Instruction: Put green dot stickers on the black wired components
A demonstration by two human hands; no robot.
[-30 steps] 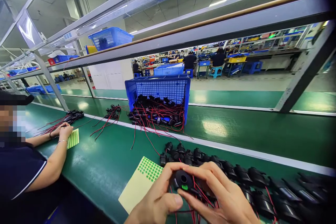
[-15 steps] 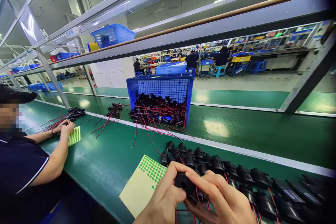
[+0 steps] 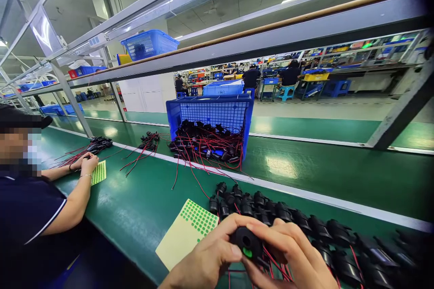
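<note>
As the left hand (image 3: pixel 206 257) and right hand (image 3: pixel 300 255) pinch a black round plastic part (image 3: pixel 252 242) right of a cream paper sheet of green dots (image 3: pixel 179 241), the left thumb (image 3: pixel 233 253) lies beside the part's small green spot (image 3: pixel 247 252); a sideways slip could rub that askew.

A factory hall (image 3: pixel 305 110) is stretching around a green table (image 3: pixel 135 216) where wired black parts (image 3: pixel 339 232) are lying; people (image 3: pixel 289 75) are sitting on stools (image 3: pixel 286 93).

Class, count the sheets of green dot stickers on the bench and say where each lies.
2: the near sheet, partly behind the left hand; the far sheet, beside the co-worker's hands. Others may be hidden.
</note>
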